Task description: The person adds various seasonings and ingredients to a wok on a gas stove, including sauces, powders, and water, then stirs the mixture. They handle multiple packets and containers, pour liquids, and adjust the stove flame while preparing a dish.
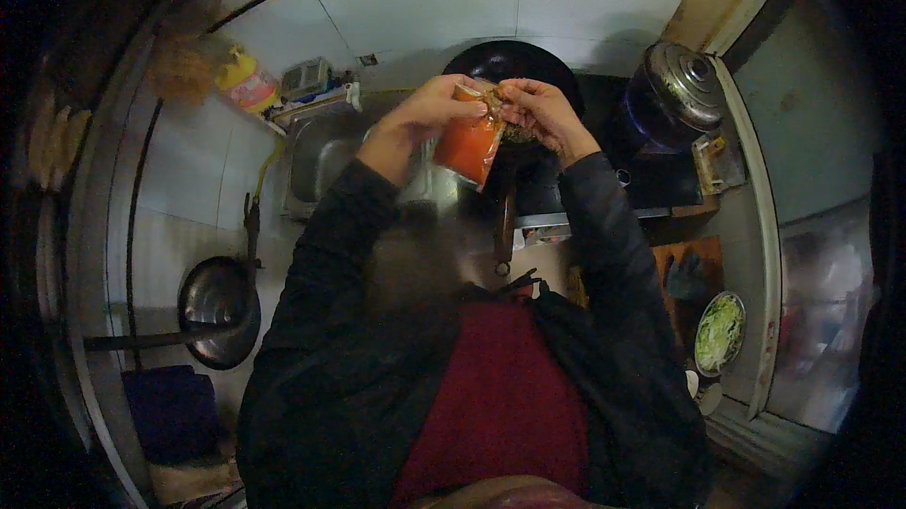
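Observation:
A clear plastic packet of orange-red contents (467, 144) hangs between my two hands, in front of the wok. My left hand (442, 109) grips its upper left edge between thumb and fingers. The fingertips of my right hand (541, 109) pinch the gathered upper right corner. Beneath and behind the hands is a dark wok (506, 60) on the black stove. Part of some dark greenish food (520, 134) shows in it below my right hand; the rest is hidden. The wok's wooden handle (504, 226) points towards me.
A lidded metal pot (683, 88) stands over a blue flame at the right of the stove (665, 180). Left of the wok is a steel sink (322, 155). A yellow bottle (246, 81) stands on a wall shelf. A pan (219, 311) hangs at left. Shredded greens (720, 333) lie in a bowl at right.

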### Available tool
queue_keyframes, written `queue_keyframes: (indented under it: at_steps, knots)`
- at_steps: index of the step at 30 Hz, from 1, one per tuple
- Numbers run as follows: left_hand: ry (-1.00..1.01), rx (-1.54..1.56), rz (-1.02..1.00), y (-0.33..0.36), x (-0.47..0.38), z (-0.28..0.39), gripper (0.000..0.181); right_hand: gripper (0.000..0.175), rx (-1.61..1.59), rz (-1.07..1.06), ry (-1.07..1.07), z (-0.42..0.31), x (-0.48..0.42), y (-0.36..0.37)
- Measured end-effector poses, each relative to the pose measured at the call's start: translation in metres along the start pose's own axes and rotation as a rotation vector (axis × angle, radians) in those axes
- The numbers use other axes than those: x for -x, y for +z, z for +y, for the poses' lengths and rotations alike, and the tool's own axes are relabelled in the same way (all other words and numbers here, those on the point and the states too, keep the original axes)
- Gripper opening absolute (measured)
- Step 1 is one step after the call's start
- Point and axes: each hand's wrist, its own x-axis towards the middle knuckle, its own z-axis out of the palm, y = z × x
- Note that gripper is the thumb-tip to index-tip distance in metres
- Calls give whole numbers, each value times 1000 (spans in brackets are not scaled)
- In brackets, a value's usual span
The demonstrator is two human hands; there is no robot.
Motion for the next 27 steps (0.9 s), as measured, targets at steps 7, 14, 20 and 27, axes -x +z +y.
queue_keyframes:
  at_steps: [7,14,20,27]
  knots:
    - [-58,-183,168,-34,23,-12,32,15,1218,322,-97,12,-34,-44]
    - [-25,-42,197,-37,47,-16,33,27,1255,254,-274,33,-56,-56]
    - [49,35,197,-43,53,-17,30,35,1034,221,-380,-30,-14,2]
    - [164,167,251,-15,42,-20,26,25,323,27,-84,15,54,81]
